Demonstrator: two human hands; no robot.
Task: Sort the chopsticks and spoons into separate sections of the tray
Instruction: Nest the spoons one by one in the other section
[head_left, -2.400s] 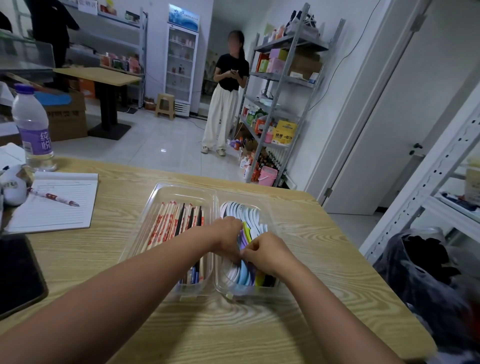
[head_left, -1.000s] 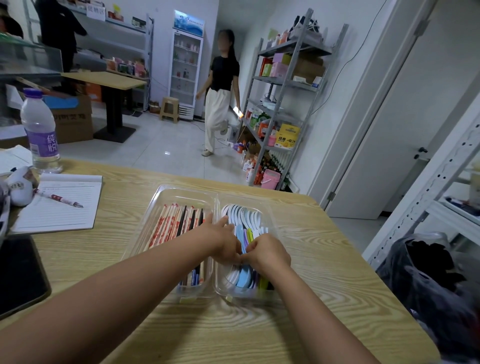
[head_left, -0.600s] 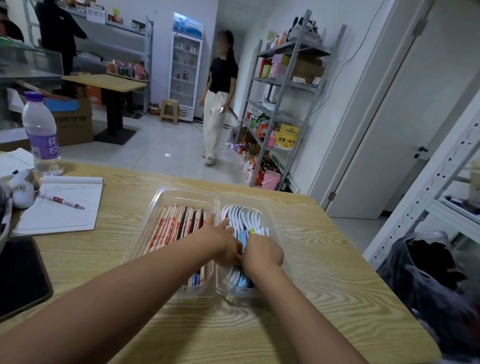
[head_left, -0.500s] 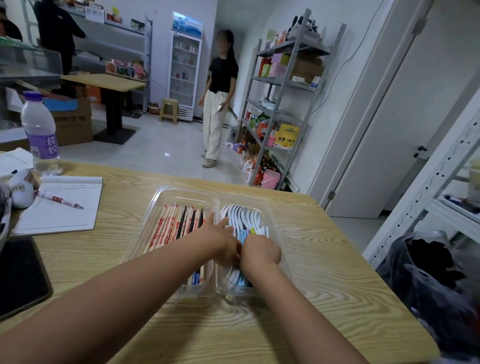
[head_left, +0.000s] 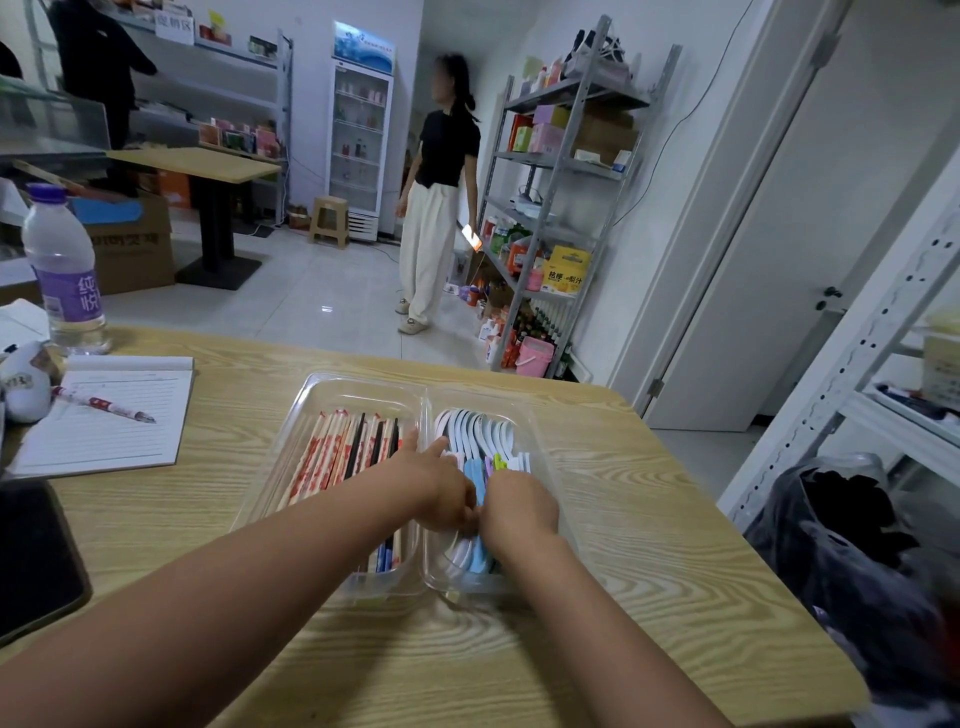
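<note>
Both hands, left and right, are pressing together on the spoons in the tray; finger grip hidden. Shoving could be spilling spoons onto the chopsticks just left

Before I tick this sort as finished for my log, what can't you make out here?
Head view only:
- Near ends of the coloured plastic spoons: covered by the left hand and right hand.
- Both grips: fingers hidden.
- Paper-wrapped chopsticks, near ends: behind the left forearm.

A small shop: stocked goods shelves and drinks fridge.
</note>
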